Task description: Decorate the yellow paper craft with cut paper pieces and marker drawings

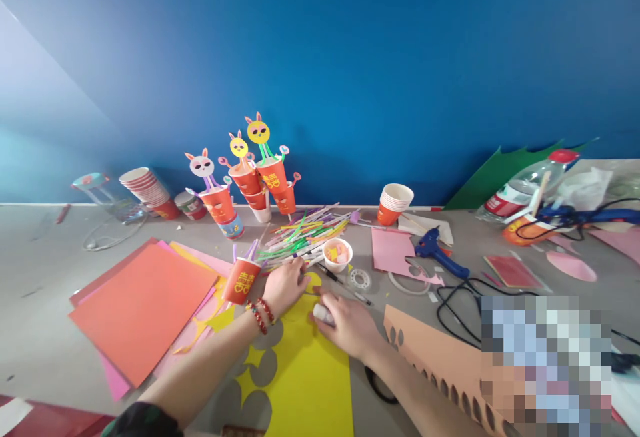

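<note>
Yellow sheet [315,370] lies near, in the middle, beneath the hands, and its left side, full of round holes, could tear if a forearm dragged across it. The left hand [285,287] has bent fingers, though I cannot tell their grip, and a sideways swing could tip the red cup [243,282] just left of it; the right hand [345,324] holds a white stick [324,315], which, if glue, might smear the yellow disc [313,282] between the hands.
</note>
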A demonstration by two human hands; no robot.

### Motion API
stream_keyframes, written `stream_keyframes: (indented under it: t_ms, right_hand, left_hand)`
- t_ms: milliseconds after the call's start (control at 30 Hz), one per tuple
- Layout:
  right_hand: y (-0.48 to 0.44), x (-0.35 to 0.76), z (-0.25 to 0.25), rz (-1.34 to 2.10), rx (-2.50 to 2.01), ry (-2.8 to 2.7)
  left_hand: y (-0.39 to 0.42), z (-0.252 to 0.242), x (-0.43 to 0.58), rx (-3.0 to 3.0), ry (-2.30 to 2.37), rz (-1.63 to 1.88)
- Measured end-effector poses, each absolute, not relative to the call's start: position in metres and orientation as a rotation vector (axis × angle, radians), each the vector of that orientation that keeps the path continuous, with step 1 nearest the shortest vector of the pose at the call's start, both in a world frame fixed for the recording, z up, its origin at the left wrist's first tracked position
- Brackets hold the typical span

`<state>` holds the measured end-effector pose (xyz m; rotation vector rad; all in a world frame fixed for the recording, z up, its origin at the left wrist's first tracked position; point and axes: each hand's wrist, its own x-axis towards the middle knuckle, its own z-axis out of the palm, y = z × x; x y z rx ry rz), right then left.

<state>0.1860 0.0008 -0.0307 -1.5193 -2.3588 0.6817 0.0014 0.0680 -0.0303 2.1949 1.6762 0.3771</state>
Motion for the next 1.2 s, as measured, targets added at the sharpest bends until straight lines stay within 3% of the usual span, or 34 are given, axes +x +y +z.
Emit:
stream_keyframes:
  t_ms: [233, 467, 933, 1200]
  right_hand:
    - [0.001, 0.187, -0.033, 0.687, -1.474, -2.335]
    - [0.002, 0.185, -0.032, 0.639, -1.523, -2.351]
    - [0.002, 0.185, -0.033, 0.645, -1.519, -2.307]
    - [0.003, 0.196, -0.036, 0.884, -1.305, -1.876]
  left_hand:
    - [0.06, -0.016, -0.01, 2.363, 1.458, 0.374]
    - [0.041, -0.018, -0.011, 2.816, 1.387, 0.152]
    - [0.033, -0.028, -0.015, 2.84, 1.355, 0.158]
    - [0.032, -0.014, -0.025, 2.513, 1.309, 0.535]
